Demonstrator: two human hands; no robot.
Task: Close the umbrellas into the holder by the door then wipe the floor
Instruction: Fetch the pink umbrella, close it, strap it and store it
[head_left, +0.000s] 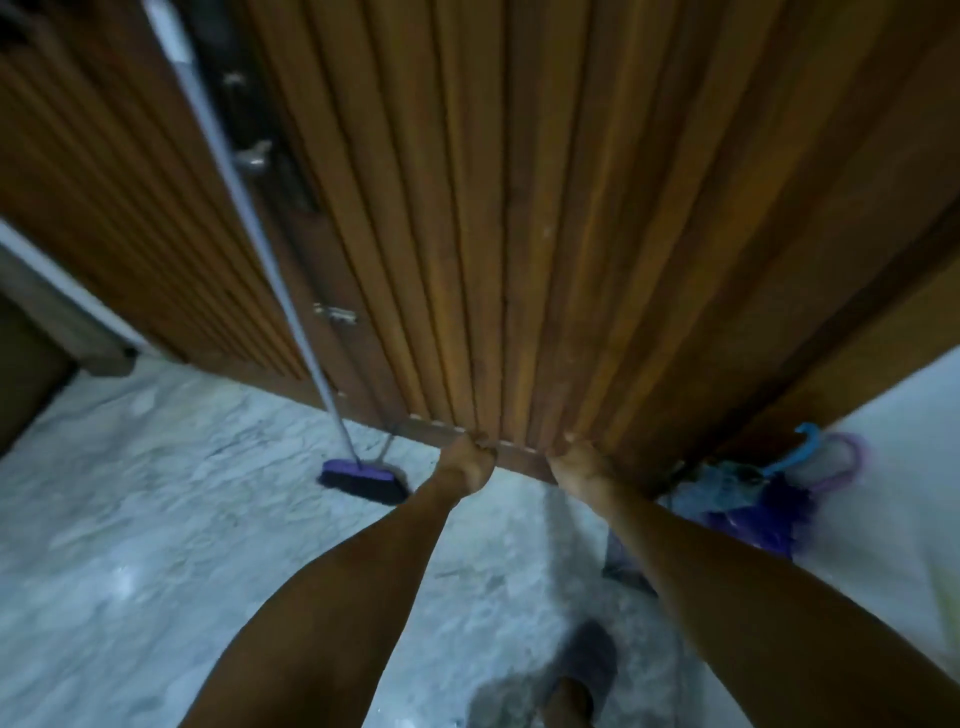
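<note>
Both my arms reach forward and down to the bottom rail of the slatted wooden door (519, 260). My left hand (467, 463) is curled into a fist against the rail. My right hand (581, 461) is a short way to its right, fingers bent against the slats. I see nothing held in either; the view is blurred. Folded umbrellas (763, 512), purple and pale blue, stand bunched by the door at the right, with a blue hooked handle (802, 447) and a purple one (849, 465) on top. Their holder is hidden behind my right arm.
A broom with a purple head (361, 475) and a long grey handle (249, 218) leans on the door to the left of my hands. The floor (156, 519) is pale marble. My foot in a dark slipper (582, 670) shows at the bottom. A white wall (893, 441) lies at the right.
</note>
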